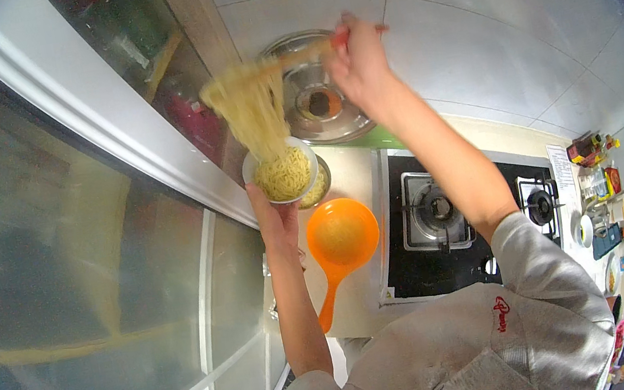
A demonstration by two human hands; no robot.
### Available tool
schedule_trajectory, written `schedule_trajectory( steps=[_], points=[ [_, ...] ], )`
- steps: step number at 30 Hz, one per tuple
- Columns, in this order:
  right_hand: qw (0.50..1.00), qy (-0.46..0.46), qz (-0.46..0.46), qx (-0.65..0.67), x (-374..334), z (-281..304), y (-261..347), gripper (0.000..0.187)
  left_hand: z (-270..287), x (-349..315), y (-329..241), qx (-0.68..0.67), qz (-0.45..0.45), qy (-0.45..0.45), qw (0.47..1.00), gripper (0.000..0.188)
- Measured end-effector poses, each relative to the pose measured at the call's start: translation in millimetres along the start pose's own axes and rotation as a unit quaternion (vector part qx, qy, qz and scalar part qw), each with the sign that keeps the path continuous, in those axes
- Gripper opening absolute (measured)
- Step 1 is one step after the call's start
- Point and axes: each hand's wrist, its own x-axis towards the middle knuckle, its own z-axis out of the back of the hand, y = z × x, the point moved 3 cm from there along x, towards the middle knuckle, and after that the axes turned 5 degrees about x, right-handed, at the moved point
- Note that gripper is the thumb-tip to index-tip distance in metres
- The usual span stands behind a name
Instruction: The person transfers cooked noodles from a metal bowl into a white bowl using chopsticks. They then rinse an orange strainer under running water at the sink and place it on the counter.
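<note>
My left hand [276, 217] is closed around the lower side of a white bowl [313, 164] of pale yellow noodles [282, 178], held up over the counter. My right hand [358, 65], raised at the far side, grips wooden chopsticks [300, 55] with red ends. From the chopsticks hangs a long bunch of noodles [255, 118], smeared by motion, its lower end reaching into the bowl. Partly hidden behind the white bowl is a second bowl [328, 177], also with noodles in it. An orange long-handled scoop [342, 231] rests on the counter just right of my left forearm.
A round metal lid [349, 117] lies against the wall beyond the bowls. A black gas hob [412, 261] with two burners is to the right, under my right arm. Frosted sliding panels [95, 270] close in the left side. Bottles [586, 150] and jars line the far right.
</note>
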Motion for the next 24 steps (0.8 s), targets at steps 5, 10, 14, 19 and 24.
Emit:
schedule_trajectory(
  steps=[5, 10, 14, 19, 24],
  points=[
    [0.956, 0.070, 0.134, -0.250, -11, 71, -26, 0.043, -42, -17, -21, -0.010, -0.036, 0.048, 0.998, 0.070],
    [0.883, 0.222, 0.204, -0.360, -40, 57, 21, 0.040, -44, -29, -20, -0.027, 0.003, 0.040, 0.999, 0.068],
    [0.902, 0.190, 0.200, -0.331, -36, 49, 45, 0.038, -41, -32, -11, -0.017, 0.014, 0.033, 0.999, 0.066],
    [0.912, 0.137, 0.198, -0.333, -17, 89, 10, 0.039, -47, -37, -4, -0.004, 0.042, 0.019, 0.999, 0.063],
    [0.963, 0.094, 0.088, -0.236, -4, 124, -26, 0.044, -35, -35, 8, 0.025, 0.071, 0.044, 0.996, 0.061]
  ],
)
